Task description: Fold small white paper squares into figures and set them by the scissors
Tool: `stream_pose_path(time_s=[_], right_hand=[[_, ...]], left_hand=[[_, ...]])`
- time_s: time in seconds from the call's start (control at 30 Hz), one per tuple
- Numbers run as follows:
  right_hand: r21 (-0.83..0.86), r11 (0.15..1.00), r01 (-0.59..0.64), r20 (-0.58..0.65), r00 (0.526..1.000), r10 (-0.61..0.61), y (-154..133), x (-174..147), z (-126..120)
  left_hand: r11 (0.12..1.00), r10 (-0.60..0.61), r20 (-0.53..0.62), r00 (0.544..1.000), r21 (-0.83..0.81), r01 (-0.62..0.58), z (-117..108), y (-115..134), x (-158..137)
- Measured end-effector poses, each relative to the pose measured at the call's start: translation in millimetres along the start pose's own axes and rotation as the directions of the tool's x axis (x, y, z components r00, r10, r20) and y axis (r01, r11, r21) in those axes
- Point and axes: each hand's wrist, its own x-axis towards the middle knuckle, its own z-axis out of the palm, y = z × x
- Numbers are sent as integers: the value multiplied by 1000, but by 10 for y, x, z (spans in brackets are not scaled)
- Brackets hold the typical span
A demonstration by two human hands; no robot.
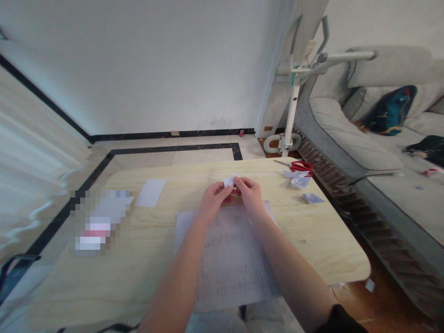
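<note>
Near the far edge of the wooden table point(156, 259), both hands meet over a small piece of white paper point(229, 181). My left hand point(215, 196) pinches its left side, fingers curled and closed. From the right, my right hand point(249, 192) grips the same paper between thumb and forefinger. Folds seem to run through the paper, though the fingers hide much of it. Beneath my forearms lies a large sheet with faint print point(236, 254). A flat white paper rectangle point(151, 192) rests left of my hands.
Red-handled scissors point(301, 167) lie at the far right, beside crumpled paper scraps point(299, 180) and a small folded paper point(313, 198). A blurred-out item point(104, 222) is on the left. A grey sofa point(367, 152) and a white exercise stand point(290, 111) stand beyond the table.
</note>
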Motion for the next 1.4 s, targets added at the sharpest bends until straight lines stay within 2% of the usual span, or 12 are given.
stream_pose_path(time_s=[0.1,0.4,0.67,0.97,1.1,1.27,1.4], right_hand=[[0,1000,7,2,1000,-7,36,14,-13],[3,1000,26,17,1000,-26,53,11,-26],[-31,999,20,47,999,-19,55,17,-14],[-165,975,147,36,989,-143,63,9,-30],[-130,984,119,40,993,-115,80,5,-27],[-134,981,137,121,985,-121,95,7,-23],[-161,975,155,127,983,-135,96,5,-27]], left_hand=[[999,-5,1,1000,37,5,3,1,-3],[1000,-18,-11,1000,9,18,30,6,-8],[999,19,-49,999,39,-17,21,5,-4],[993,28,-30,999,111,-25,85,74,-41],[989,43,-51,998,144,-35,108,112,-55],[977,86,-87,992,201,-67,85,137,-52],[974,94,-70,993,213,-77,75,122,-50]])
